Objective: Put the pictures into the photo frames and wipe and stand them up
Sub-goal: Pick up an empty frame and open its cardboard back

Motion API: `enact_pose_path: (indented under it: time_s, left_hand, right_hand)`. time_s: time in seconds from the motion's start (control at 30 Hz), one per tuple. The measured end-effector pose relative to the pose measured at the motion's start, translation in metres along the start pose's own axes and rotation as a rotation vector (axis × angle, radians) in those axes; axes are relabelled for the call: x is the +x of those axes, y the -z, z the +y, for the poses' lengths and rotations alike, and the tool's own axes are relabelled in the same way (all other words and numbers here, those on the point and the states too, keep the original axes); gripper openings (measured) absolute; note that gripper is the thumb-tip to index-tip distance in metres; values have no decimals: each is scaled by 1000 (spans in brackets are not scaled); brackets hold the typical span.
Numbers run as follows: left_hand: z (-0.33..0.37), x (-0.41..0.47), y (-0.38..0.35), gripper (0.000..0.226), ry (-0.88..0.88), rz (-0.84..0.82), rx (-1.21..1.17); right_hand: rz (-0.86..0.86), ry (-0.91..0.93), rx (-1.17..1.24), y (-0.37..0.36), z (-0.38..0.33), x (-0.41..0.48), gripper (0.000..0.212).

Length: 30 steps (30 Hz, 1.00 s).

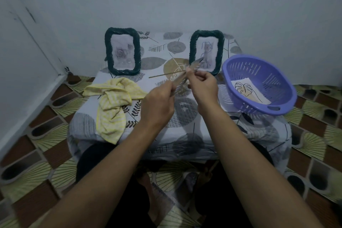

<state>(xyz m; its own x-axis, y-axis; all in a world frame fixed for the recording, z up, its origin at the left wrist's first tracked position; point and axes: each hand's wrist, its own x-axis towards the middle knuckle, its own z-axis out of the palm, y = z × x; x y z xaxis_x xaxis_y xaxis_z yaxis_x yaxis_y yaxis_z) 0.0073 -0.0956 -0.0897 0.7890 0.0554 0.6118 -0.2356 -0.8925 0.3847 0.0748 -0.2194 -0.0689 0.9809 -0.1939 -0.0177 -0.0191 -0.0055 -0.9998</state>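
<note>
Above the table's middle, my left hand and my right hand hold thin flat pieces between them. My left fingers pinch the lower end of a clear sheet that slants up to the right. My right fingertips pinch its upper end, along with a thin card seen edge-on and pointing left. Two dark green woven photo frames stand at the back. The left frame shows a rose picture and the right frame a cat drawing. A leaf drawing lies in the purple basket.
A crumpled yellow cloth lies on the left of the small table, which has a leaf-print cover. The basket overhangs the table's right side. Walls close in behind and on the left. A patterned floor mat surrounds the table.
</note>
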Motion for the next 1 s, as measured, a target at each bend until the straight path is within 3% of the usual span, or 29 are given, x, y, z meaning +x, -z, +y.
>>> enact_pose_path:
  time_s: [0.1, 0.23, 0.3, 0.37, 0.5, 0.7, 0.77, 0.87, 1.0]
  left_hand:
    - [4, -7, -7, 16, -61, 21, 41]
    - [-2, -7, -8, 26, -172, -125, -36]
    - [-7, -4, -5, 27, -190, -162, -100]
    - [-8, 0, 0, 26, -171, -87, -150]
    - [-21, 17, 6, 32, 101, -7, -230]
    - [-40, 34, 6, 51, 641, -391, -474]
    - [-45, 33, 3, 54, 705, -426, -555]
    - [-47, 29, -2, 30, 761, -353, -661]
    - [-43, 22, -7, 20, 768, -313, -780]
  right_hand:
    - [38, 15, 5, 0, 3, 3, 28]
    - [67, 0, -15, 3, 11, 7, 9]
    - [58, -15, -19, 6, 16, 10, 14]
    - [42, -36, -25, 10, 20, 12, 22]
    - [34, -39, -17, 16, 29, 16, 10]
    - [-29, -70, 75, 20, 33, 21, 12]
    - [-56, -81, 100, 21, 33, 22, 12]
    - [-39, -108, 144, 23, 34, 23, 9]
    - [-18, -101, 150, 25, 36, 24, 7]
